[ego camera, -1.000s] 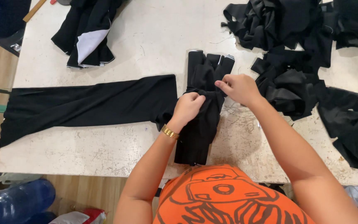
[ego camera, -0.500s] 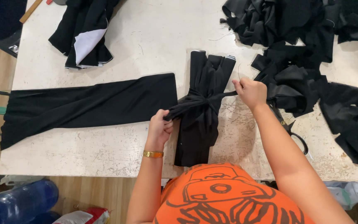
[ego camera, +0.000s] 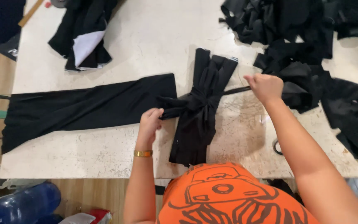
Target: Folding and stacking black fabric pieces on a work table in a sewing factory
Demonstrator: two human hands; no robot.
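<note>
A: Where was the bundle of black fabric seen?

B: It was laid lengthwise on the pale table, near the front edge, just in front of the orange shirt. It was cinched at its middle by a black strip.

A: And the hands?

B: The left hand was closed on the strip's left end, just beside the knot. The right hand was clenched round the other end, and the strip was drawn taut between them. A gold bracelet was worn on the left wrist.

A: What was lying around?

B: A long black cloth was spread flat to the left, its end touching the bundle. A heap of black offcuts was piled to the right, just behind the right hand. A folded dark garment with a white lining was seen at the far left. A dark ring was glimpsed on the table beside the right forearm, partly hidden by it.

A: Anything in the way?

B: The bundle's near end was partly covered by the shirt.
</note>
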